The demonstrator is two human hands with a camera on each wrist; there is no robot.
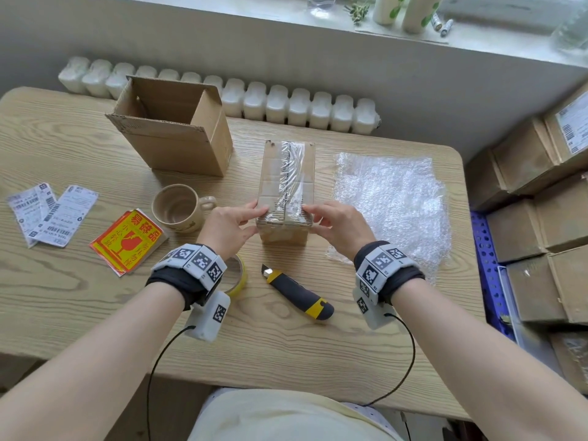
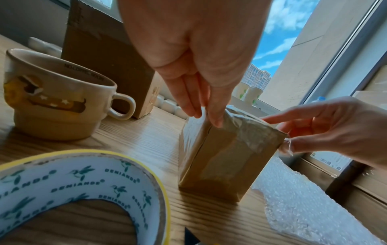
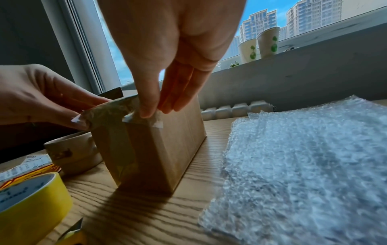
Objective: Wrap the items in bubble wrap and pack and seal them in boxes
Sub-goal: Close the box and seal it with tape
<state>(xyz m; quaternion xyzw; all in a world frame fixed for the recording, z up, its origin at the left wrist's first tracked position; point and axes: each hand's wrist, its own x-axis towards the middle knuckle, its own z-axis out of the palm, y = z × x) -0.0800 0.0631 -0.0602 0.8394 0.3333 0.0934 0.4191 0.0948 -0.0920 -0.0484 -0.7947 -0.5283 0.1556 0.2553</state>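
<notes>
- One sealed box at table centre, clear tape along the top seam and down the near end.
- Both hands on the near end: left hand at 9 o'clock of the box, thumb and fingertips pressing tape onto the top corner; right hand at 3 o'clock, fingers straight, smoothing the tape edge down the side. Neither hand clenched; no firm grasp, only pressing.
- Judged stage: sealing of this box near complete, tape ends being rubbed flat.
- Second box at 11 o'clock, flaps open, inside not visible.
- Mug at 9 o'clock, unwrapped; judged the next item.
- Bubble wrap at 3 o'clock, lying flat, unused.
- Tape roll at 7 o'clock, partly under the left wrist; knife at 6 o'clock, blade tip out.
- Fragile stickers and labels at 9 o'clock, not applied.
- Remaining, as judged: wrap mug, pack, seal second box.
</notes>
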